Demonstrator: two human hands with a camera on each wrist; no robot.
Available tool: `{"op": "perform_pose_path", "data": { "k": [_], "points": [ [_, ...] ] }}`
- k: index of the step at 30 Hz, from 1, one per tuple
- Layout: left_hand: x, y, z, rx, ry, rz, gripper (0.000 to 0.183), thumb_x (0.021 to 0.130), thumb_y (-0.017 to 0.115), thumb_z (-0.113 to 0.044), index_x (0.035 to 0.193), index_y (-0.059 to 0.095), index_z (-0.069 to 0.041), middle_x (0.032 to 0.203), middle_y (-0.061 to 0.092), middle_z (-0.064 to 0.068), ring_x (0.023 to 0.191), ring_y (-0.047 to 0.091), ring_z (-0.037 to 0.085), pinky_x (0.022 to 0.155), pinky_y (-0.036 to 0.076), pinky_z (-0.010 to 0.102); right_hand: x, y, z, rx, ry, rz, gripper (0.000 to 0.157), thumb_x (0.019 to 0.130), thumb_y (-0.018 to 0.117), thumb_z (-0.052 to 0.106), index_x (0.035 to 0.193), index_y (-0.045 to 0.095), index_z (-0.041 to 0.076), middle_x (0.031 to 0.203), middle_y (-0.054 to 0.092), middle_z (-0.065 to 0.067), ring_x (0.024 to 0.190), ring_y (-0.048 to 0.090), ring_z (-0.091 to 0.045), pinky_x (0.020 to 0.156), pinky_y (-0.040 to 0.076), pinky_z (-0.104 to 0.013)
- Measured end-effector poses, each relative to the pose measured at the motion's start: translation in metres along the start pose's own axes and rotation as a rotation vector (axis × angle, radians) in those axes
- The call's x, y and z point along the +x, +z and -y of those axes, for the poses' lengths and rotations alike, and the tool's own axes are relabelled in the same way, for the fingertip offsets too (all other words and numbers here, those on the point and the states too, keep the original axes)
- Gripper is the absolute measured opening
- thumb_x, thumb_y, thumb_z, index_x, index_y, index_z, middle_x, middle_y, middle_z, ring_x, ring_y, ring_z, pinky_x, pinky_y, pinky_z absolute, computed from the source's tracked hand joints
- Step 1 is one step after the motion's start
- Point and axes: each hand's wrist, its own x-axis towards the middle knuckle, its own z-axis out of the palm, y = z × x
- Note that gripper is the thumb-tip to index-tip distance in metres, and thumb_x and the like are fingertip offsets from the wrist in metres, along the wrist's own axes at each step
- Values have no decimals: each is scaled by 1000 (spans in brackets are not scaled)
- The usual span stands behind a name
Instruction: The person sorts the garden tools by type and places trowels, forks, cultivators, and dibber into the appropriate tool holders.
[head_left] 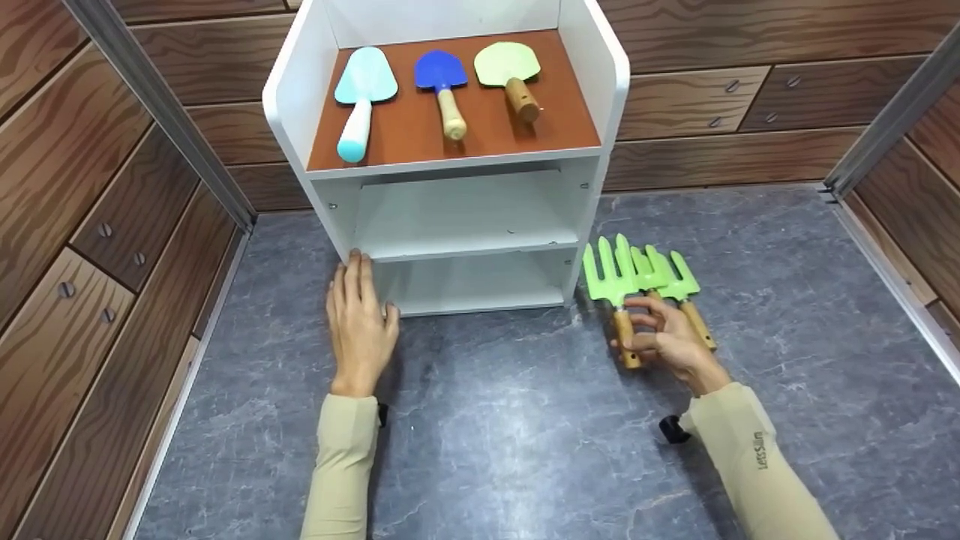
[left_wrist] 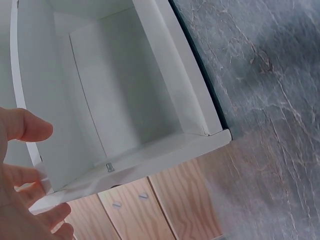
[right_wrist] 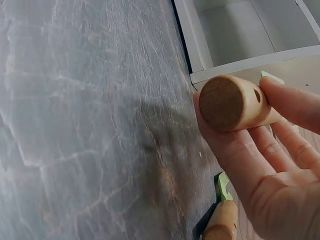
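In the head view, my right hand (head_left: 671, 341) holds a green hand fork (head_left: 611, 281) by its wooden handle, tines pointing away from me. The right wrist view shows the round handle end (right_wrist: 221, 103) between thumb and fingers. Two more green hand forks lie on the floor beside and partly behind it; the outer fork (head_left: 681, 285) has its handle just past my hand. With fingers stretched out, my left hand (head_left: 362, 326) rests at the left front edge of a white shelf unit (head_left: 615, 82). In the left wrist view, its fingertips touch the panel edge (left_wrist: 47, 197).
On the unit's brown top lie a turquoise trowel (head_left: 367, 75), a blue trowel (head_left: 440, 71) and a pale green trowel (head_left: 508, 64). Below are two white compartments. Grey marbled floor (head_left: 517, 435) spreads in front, with wood-patterned walls (head_left: 697, 97) around.
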Motion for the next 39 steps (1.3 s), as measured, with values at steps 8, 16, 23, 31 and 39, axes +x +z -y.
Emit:
{"op": "perform_pose_path", "data": {
  "k": [8,16,23,31,39],
  "points": [
    [0,-2,2,4,-11,21,71,85,69,-5,149,39,9,154,38,25,138,37,49,116,26,61,1,0,-5,64,-44,11,58,82,63,-22,135,47,-2,107,67,-5,88,74,-31,70,62,-34],
    [2,-5,4,12,-8,22,71,85,68,-4,149,39,9,154,38,26,138,37,50,115,27,63,1,2,-9,97,-124,54,56,81,60,-26,126,53,5,107,68,-7,88,74,-31,69,62,-35],
    [1,-3,2,23,0,7,71,85,69,-4,148,40,9,153,40,25,136,39,50,114,29,62,0,-1,-9,124,-186,90,59,77,56,-30,121,57,9,105,68,-8,88,74,-32,73,62,-37],
    [0,-2,1,6,5,3,72,85,69,-4,149,39,9,153,39,25,137,39,50,116,28,61,-2,-2,-9,158,-240,123,64,75,55,-33,121,60,11,107,68,-9,89,73,-31,77,62,-41],
    [0,-1,1,-7,5,3,71,84,68,-4,148,39,9,154,39,25,137,38,50,116,26,61,-4,-1,-9,176,-271,126,65,75,56,-32,122,61,11,109,67,-9,93,72,-32,84,59,-50]
  ]
}}
